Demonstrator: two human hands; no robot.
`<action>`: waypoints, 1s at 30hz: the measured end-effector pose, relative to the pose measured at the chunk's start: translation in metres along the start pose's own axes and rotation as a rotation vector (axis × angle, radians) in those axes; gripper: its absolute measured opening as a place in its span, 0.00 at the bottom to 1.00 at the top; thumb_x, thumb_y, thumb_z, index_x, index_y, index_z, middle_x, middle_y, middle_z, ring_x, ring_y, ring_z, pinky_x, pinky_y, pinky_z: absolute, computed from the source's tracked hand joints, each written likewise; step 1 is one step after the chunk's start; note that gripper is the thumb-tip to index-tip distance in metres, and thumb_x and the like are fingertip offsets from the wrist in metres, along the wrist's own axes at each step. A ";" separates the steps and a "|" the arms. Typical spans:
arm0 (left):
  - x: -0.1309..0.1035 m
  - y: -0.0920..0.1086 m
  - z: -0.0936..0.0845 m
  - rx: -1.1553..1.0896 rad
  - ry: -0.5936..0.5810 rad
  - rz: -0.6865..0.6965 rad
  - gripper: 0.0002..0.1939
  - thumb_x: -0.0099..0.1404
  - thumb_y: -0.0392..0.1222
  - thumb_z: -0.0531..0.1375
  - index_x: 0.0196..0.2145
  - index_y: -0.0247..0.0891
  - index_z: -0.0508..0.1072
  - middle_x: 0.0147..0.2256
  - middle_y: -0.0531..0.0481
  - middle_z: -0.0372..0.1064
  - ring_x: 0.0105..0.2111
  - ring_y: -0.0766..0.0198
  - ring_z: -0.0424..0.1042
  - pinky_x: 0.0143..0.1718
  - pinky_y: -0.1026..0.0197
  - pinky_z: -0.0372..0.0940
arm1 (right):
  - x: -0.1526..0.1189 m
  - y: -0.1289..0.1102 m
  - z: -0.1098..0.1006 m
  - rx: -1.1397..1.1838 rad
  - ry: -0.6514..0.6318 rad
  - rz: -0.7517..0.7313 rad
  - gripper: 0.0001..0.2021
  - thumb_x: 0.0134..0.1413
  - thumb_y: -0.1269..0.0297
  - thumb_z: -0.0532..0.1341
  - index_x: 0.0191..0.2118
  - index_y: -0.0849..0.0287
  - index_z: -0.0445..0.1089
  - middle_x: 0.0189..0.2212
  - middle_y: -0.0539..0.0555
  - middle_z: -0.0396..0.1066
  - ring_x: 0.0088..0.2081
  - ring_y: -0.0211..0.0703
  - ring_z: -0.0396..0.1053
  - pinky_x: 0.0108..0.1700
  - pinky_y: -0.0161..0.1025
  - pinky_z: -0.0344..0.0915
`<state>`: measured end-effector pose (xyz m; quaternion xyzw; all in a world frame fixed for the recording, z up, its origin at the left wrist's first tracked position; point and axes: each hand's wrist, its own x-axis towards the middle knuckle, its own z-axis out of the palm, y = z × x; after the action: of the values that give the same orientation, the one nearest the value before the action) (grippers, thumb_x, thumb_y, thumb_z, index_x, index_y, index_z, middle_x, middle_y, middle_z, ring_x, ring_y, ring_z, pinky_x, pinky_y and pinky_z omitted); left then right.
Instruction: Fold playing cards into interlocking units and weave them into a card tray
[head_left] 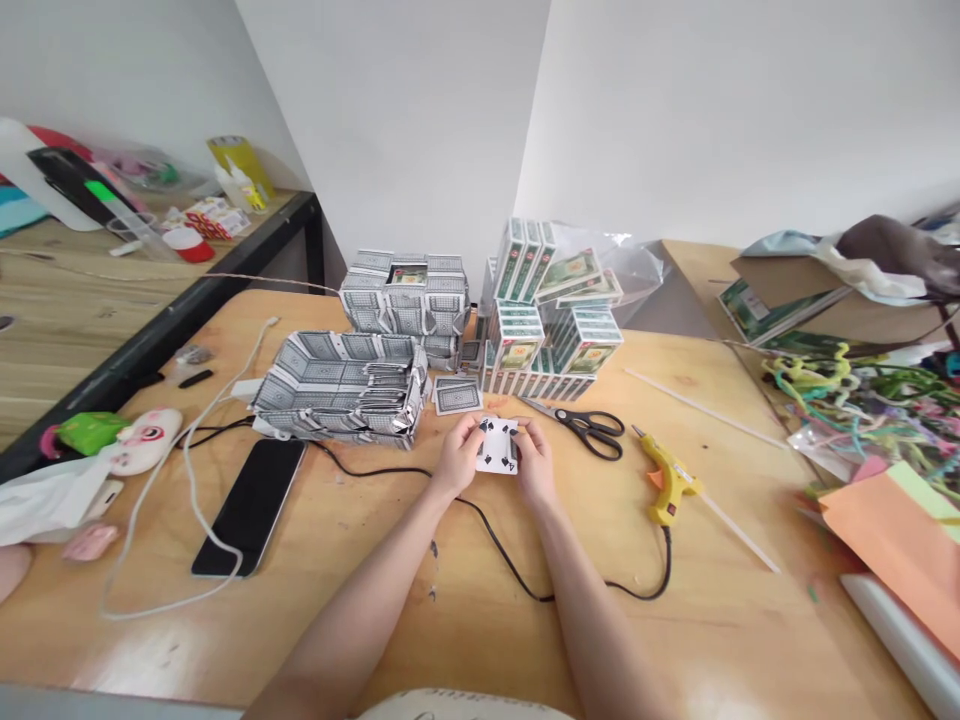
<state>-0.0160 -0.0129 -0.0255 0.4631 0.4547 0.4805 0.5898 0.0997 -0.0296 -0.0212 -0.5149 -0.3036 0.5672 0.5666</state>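
Note:
Both hands hold one playing card (496,447), a four of spades, face up over the table. My left hand (458,452) pinches its left edge and my right hand (533,455) its right edge. Just beyond lies a small pile of cards (457,394), backs up. To the left stands an open box built of folded cards (337,430), with more folded cards inside its right end. Behind it is a taller block made of cards (405,300). Black-handled scissors (592,430) lie right of my right hand, near a yellow glue gun (667,485).
Stacked card packs (555,345) stand at the back. A phone (251,508) and a white cable (193,480) lie left. The glue gun's black cord (495,545) crosses beneath my arms. Pipe cleaners (862,400) and coloured paper (892,540) crowd the right side.

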 end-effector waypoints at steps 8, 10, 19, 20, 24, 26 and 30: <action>0.000 0.008 -0.002 0.007 -0.013 0.039 0.08 0.55 0.38 0.53 0.32 0.35 0.68 0.25 0.54 0.63 0.22 0.71 0.59 0.22 0.69 0.54 | 0.000 0.000 0.000 0.007 -0.041 -0.027 0.08 0.42 0.61 0.56 0.32 0.56 0.64 0.22 0.47 0.63 0.20 0.35 0.58 0.22 0.32 0.56; 0.000 0.008 -0.003 0.012 -0.015 0.043 0.08 0.55 0.38 0.53 0.32 0.35 0.68 0.24 0.54 0.62 0.22 0.71 0.59 0.22 0.69 0.54 | 0.000 0.001 0.000 0.029 -0.047 -0.023 0.08 0.42 0.62 0.57 0.32 0.55 0.64 0.23 0.46 0.64 0.20 0.35 0.58 0.23 0.32 0.55; -0.003 0.007 -0.003 0.123 -0.002 0.181 0.06 0.55 0.34 0.51 0.26 0.36 0.67 0.23 0.55 0.61 0.22 0.70 0.59 0.23 0.68 0.54 | -0.001 -0.004 0.002 0.123 -0.060 0.024 0.04 0.39 0.64 0.58 0.26 0.55 0.63 0.19 0.45 0.61 0.19 0.34 0.55 0.22 0.32 0.53; -0.003 0.008 -0.004 0.142 0.002 0.194 0.06 0.55 0.34 0.51 0.25 0.36 0.67 0.22 0.55 0.61 0.22 0.70 0.58 0.22 0.68 0.54 | -0.002 -0.004 0.002 0.131 -0.059 0.032 0.03 0.38 0.64 0.58 0.25 0.56 0.63 0.18 0.45 0.60 0.18 0.34 0.55 0.21 0.32 0.53; -0.004 0.010 -0.006 0.188 0.010 0.222 0.06 0.54 0.34 0.51 0.24 0.36 0.67 0.19 0.56 0.59 0.18 0.72 0.56 0.19 0.69 0.51 | -0.005 -0.007 0.002 0.205 -0.120 0.119 0.07 0.39 0.63 0.55 0.28 0.56 0.65 0.17 0.46 0.61 0.18 0.36 0.56 0.20 0.33 0.52; -0.005 0.011 -0.006 0.218 -0.004 0.242 0.07 0.54 0.34 0.51 0.24 0.35 0.68 0.20 0.56 0.60 0.18 0.72 0.56 0.19 0.69 0.51 | -0.006 -0.008 0.003 0.263 -0.178 0.169 0.11 0.43 0.59 0.55 0.32 0.57 0.66 0.17 0.47 0.62 0.18 0.36 0.57 0.20 0.33 0.52; -0.007 0.012 -0.007 0.299 -0.047 0.309 0.07 0.55 0.35 0.52 0.25 0.35 0.70 0.24 0.53 0.67 0.20 0.72 0.60 0.21 0.70 0.54 | -0.005 -0.008 0.005 0.245 -0.201 0.199 0.11 0.42 0.57 0.62 0.27 0.60 0.66 0.17 0.46 0.60 0.18 0.32 0.55 0.20 0.30 0.51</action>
<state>-0.0254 -0.0182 -0.0137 0.6206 0.4307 0.4814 0.4445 0.0973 -0.0322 -0.0109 -0.4105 -0.2349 0.7016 0.5330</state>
